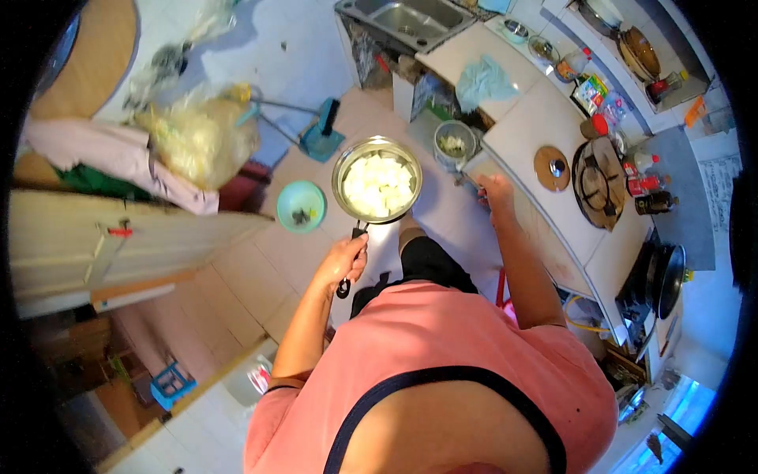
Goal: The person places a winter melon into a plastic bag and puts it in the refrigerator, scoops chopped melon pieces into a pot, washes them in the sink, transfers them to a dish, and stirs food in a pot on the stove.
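My left hand [345, 259] is wrapped around the black handle of a steel saucepan [341, 207]. The saucepan is level in front of me and full of pale, cut chunks [379, 186], whose kind I cannot tell. My right hand [496, 196] is at the counter's front edge with its fingers curled; what they close on is too small to make out. Just beyond that hand is a metal pot [453, 162] with pale green-white pieces [451, 144] inside. A turquoise basin [301, 207] with dark scraps in it rests on the floor, left of the saucepan.
Along the right runs a tiled counter [513, 146] with a gas burner [598, 186], a round lid [552, 168] and several bottles [643, 186]. A sink [410, 22] lies ahead. A blue dustpan [322, 142] and a stuffed plastic bag [201, 138] stand to the left.
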Demonstrator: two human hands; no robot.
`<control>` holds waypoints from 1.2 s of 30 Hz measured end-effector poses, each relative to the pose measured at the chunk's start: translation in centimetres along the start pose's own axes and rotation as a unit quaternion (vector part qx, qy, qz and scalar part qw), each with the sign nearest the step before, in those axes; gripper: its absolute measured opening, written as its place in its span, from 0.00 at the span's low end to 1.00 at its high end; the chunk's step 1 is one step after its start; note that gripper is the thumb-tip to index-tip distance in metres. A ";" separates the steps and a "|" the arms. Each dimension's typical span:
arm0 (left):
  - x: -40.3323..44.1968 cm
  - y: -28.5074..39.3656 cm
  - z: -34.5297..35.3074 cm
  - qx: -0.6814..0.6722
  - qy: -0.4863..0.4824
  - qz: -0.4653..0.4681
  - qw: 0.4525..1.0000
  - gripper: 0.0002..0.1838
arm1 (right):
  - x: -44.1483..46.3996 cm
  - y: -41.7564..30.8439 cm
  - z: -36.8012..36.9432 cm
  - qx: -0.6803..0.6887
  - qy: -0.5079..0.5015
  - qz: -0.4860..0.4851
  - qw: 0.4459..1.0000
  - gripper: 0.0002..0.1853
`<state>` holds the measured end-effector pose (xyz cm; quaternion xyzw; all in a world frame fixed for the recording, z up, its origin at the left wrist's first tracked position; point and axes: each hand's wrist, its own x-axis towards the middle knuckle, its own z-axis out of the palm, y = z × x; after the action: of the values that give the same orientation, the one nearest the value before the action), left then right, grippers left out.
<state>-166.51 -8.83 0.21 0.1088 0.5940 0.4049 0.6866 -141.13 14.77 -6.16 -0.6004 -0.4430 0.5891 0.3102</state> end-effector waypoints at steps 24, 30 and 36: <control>41.9 46.1 -4.6 0.121 -0.064 -0.037 0.990 0.20 | 46.4 -18.9 11.9 -0.319 0.117 -0.151 0.929 0.18; 53.9 54.8 -6.0 0.204 -0.165 -0.025 0.965 0.19 | 57.2 -34.8 21.7 -0.377 0.059 -0.226 0.896 0.36; 60.6 59.5 -5.4 0.208 -0.207 -0.087 0.952 0.23 | 63.6 -42.2 26.6 -0.613 -0.019 -0.178 0.769 0.30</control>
<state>-198.86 69.52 -7.83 0.2784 0.5172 0.1792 0.7892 -179.84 85.34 1.03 -0.5617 -0.8151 0.1380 -0.0330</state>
